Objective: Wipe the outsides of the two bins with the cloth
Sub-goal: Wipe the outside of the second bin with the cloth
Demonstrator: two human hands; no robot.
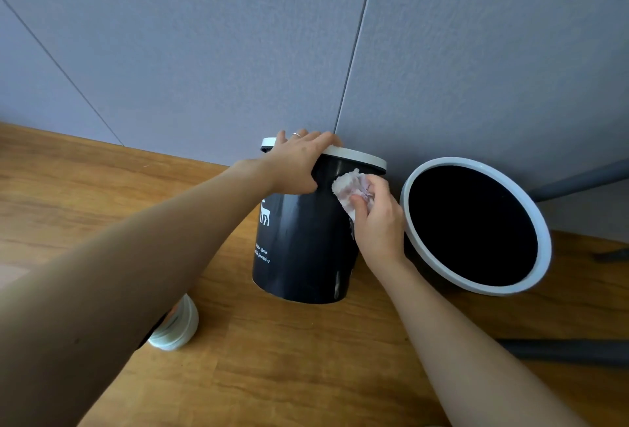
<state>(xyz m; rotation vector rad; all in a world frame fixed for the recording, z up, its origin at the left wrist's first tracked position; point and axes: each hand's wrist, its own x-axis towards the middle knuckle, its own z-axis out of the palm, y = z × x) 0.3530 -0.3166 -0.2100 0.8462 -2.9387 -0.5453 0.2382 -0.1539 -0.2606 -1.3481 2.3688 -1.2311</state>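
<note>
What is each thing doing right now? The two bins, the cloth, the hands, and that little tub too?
Deer bin: standing on the floor, held steady, being wiped near its rim.
Second bin: open, untouched, mouth facing the camera.
Cloth: crumpled, pressed against the deer bin's side.
Left hand: grips the deer bin's rim.
Right hand: pinches the cloth.
Small white tub: on the floor, partly hidden by the left arm.

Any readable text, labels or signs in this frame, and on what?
White script, two lines, low on the side of the left bin: too small and blurred to read.
White deer figure above it: a picture, not text.
Right bin, cloth, white container: no text visible.
</note>
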